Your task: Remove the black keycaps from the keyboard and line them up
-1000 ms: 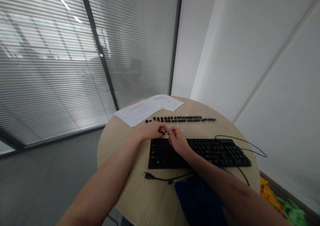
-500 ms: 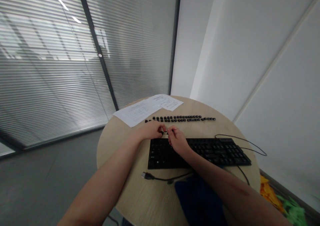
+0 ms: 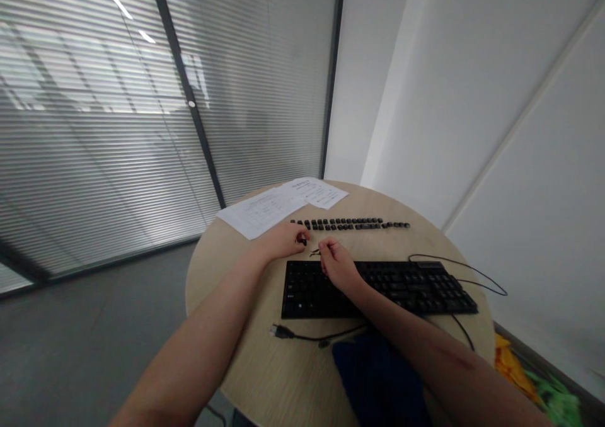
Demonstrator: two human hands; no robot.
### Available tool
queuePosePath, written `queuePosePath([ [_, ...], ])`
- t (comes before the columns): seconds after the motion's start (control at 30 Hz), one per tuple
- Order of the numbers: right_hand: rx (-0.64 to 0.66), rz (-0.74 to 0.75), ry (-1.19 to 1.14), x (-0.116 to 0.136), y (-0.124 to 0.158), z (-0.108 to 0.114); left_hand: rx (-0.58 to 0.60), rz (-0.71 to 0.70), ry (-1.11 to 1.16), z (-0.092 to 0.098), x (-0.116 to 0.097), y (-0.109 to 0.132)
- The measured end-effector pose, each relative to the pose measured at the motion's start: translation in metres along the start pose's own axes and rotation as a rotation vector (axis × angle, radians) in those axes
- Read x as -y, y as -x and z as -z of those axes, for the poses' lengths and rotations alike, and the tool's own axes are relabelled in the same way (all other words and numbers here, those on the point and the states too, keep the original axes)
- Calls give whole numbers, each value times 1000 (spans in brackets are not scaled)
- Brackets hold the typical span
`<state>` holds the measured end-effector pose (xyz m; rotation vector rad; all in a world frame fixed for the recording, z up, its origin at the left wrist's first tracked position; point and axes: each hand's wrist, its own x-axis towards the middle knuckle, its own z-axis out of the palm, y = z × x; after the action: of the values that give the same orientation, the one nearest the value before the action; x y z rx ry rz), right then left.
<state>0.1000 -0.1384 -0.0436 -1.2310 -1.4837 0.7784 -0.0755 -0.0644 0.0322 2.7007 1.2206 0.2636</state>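
Head view: left hand (image 3: 282, 241) fingers pinched a keycap (image 3: 302, 242) beyond the keyboard (image 3: 378, 285); right hand (image 3: 336, 264) grip on thin tool (image 3: 314, 252) unclear. A keycap row (image 3: 352, 224) lay far on the surface (image 3: 246, 364), and many keys stayed seated.

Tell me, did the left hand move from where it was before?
Yes. The left hand has drawn apart from the right hand and shifted away from the keyboard, toward the row of loose keycaps.
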Motion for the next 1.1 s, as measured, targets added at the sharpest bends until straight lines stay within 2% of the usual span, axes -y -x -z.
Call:
queuePosePath([
  [0.33, 18, 24, -19, -5, -2, -1, -56, 12, -62, -13, -12, -6],
  [0.53, 33, 30, -15, 5, 1, 1, -5, 26, -70, -22, -8, -10],
  [0.8, 28, 35, 15, 7, 1, 1, 0, -3, -133, -38, 0, -16],
  [1.1, 41, 37, 18, 6, 0, 1, 11, -20, -158, -36, -4, -15],
])
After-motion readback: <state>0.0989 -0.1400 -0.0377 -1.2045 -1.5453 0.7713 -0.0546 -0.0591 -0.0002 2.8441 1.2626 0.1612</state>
